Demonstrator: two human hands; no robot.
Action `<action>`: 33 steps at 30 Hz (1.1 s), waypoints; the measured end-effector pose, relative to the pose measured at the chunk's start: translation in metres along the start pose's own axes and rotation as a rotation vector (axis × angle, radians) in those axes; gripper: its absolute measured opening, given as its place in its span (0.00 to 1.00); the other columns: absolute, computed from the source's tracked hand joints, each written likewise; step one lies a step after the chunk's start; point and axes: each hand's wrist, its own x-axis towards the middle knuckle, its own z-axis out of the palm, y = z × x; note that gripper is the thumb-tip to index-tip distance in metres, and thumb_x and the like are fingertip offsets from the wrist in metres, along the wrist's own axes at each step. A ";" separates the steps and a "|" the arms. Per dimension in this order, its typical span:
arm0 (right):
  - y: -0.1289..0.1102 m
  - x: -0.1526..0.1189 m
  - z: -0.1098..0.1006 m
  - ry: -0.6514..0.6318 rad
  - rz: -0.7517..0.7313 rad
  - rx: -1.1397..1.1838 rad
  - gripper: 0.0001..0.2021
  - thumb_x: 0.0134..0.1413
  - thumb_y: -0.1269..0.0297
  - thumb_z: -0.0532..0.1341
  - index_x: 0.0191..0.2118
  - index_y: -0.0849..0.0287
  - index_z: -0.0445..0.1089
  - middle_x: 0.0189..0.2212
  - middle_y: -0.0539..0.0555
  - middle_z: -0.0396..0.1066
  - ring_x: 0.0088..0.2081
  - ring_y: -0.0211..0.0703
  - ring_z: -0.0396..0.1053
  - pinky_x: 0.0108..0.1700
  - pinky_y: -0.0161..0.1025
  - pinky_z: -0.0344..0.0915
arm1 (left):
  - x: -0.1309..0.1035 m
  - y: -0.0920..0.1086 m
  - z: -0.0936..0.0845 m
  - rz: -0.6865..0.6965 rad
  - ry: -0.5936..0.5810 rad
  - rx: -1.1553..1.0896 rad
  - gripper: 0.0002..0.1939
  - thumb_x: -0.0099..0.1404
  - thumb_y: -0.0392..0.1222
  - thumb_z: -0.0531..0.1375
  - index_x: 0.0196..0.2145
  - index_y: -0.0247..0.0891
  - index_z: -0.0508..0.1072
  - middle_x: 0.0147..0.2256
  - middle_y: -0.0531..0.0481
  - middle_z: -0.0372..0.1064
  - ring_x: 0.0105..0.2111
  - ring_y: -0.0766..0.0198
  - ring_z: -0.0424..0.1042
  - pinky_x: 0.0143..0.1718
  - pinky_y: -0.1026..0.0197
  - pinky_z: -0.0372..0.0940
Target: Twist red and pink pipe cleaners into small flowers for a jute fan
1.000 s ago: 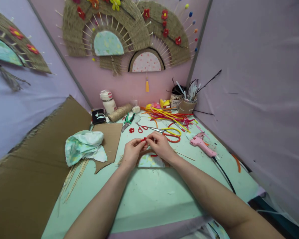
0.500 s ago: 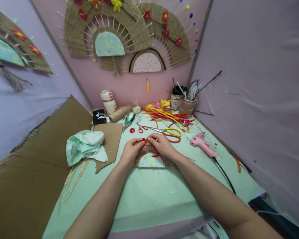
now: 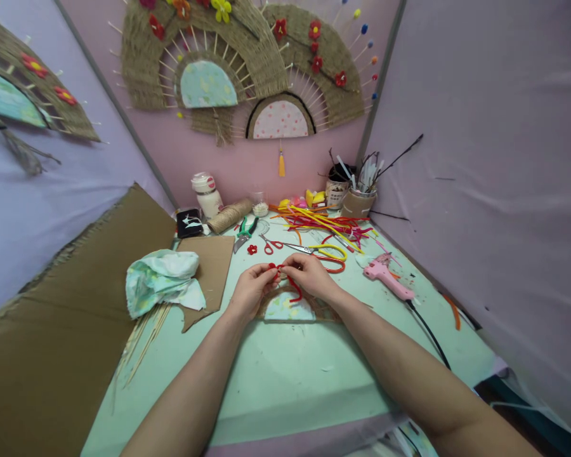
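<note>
Both hands meet over a small half-round fan (image 3: 289, 308) with a pale patterned cloth centre, lying flat on the table. My left hand (image 3: 254, 284) pinches the bent, looped end of a red pipe cleaner (image 3: 295, 291). Just to the right, my right hand (image 3: 309, 274) is closed on the same pipe cleaner, whose loose end hangs down over the fan with a hooked tip. The fingers partly cover the looped part. A finished red flower (image 3: 252, 249) lies beyond the left hand, beside small red-handled scissors (image 3: 270, 244).
Larger scissors (image 3: 330, 254) lie beyond my right hand, and a pink glue gun (image 3: 387, 277) with a black cord is at the right. Loose pipe cleaners (image 3: 321, 219), green-handled pliers (image 3: 245, 233) and a twine roll (image 3: 230, 214) lie behind. Crumpled cloth (image 3: 162, 279) rests on cardboard (image 3: 219, 273) at left.
The red pipe cleaner's hanging end has shifted slightly, and its looped part has turned a little between my fingers. Both hands stay in nearly the same place.
</note>
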 end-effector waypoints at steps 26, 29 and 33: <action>-0.004 -0.007 0.021 0.098 0.414 0.717 0.12 0.40 0.59 0.67 0.28 0.61 0.68 0.21 0.46 0.66 0.20 0.31 0.59 0.23 0.31 0.57 | 0.004 -0.008 -0.002 0.171 0.156 0.261 0.12 0.47 0.44 0.66 0.28 0.35 0.74 0.24 0.51 0.71 0.22 0.69 0.66 0.25 0.66 0.60; -0.007 -0.006 0.016 0.071 0.372 0.564 0.11 0.42 0.58 0.65 0.27 0.61 0.67 0.22 0.46 0.65 0.21 0.31 0.58 0.23 0.31 0.55 | 0.004 -0.007 -0.001 0.227 0.168 0.311 0.11 0.48 0.44 0.66 0.28 0.34 0.74 0.26 0.50 0.72 0.26 0.67 0.68 0.30 0.65 0.61; -0.009 -0.005 0.010 0.082 0.210 0.346 0.08 0.48 0.59 0.61 0.30 0.59 0.66 0.25 0.47 0.66 0.26 0.35 0.62 0.28 0.33 0.59 | 0.006 -0.009 -0.004 0.179 0.153 0.246 0.12 0.48 0.44 0.66 0.28 0.34 0.73 0.25 0.51 0.71 0.25 0.68 0.67 0.27 0.66 0.60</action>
